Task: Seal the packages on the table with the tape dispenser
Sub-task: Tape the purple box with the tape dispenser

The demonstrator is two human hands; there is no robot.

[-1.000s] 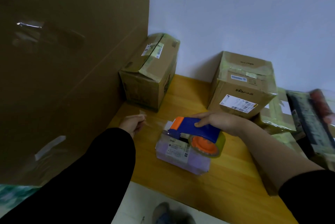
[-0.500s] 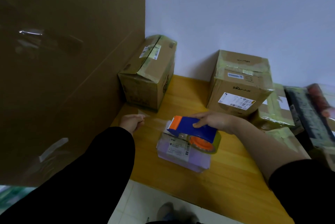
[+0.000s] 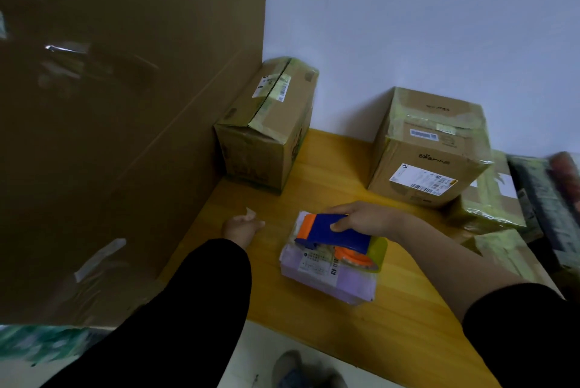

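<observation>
Hands at work: right hand (image 3: 367, 219) wraps the tape dispenser (image 3: 332, 230); left hand (image 3: 241, 227), fingers curled, pinches what looks like a loose tape end (image 3: 251, 214).
Nearest, the purple package (image 3: 326, 274) lies flat near the near edge of the wooden table (image 3: 314, 321), with the dispenser sitting on its far end and the left hand just left of it, apart. Sealing of this one looks under way; whether a strip already lies across it, cannot tell. Farther back, the left box (image 3: 266, 136) and the right box (image 3: 430, 149) by the wall show yellowish tape over their seams, seemingly done. The parcels at far right (image 3: 489, 199) look taped too, though blurred.
</observation>
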